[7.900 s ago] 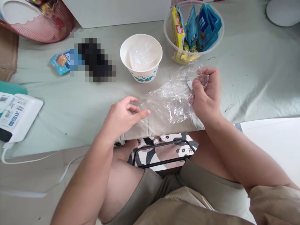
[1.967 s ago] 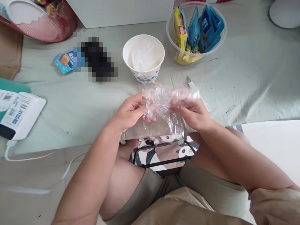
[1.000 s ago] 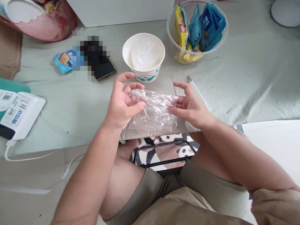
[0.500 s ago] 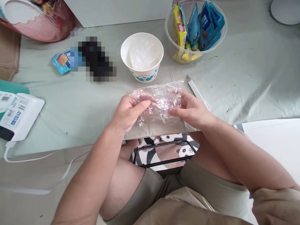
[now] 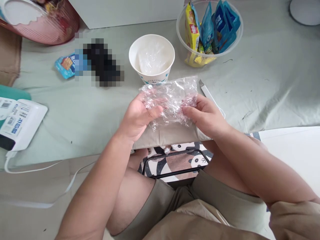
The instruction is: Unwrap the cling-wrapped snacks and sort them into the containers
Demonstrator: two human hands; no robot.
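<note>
Between my hands, near the table's front edge, is a crinkled sheet or bag of clear plastic film (image 5: 172,98). My left hand (image 5: 138,115) grips its left side, thumb on top and fingers behind the film. On the right side my right hand (image 5: 207,115) pinches it the same way. Just beyond the film stands a white paper bowl (image 5: 151,60) with a blue print, its lower front partly covered by the plastic. More clear plastic (image 5: 153,58) lies inside that bowl. A white utility knife (image 5: 210,96) rests beside my right hand, its blade pointing away.
A clear round tub (image 5: 182,41) of yellow and blue snack packets stands at the back right. Toward the left lie a blue snack packet (image 5: 65,65), a pixelated dark object (image 5: 102,63) and a white power bank-like box (image 5: 30,120) with a cable. A pink container (image 5: 57,26) sits behind.
The plastic film has been raised and shifted slightly away from me, and its folds have changed. It now overlaps the lower front of the paper bowl. Both hands keep their hold.
</note>
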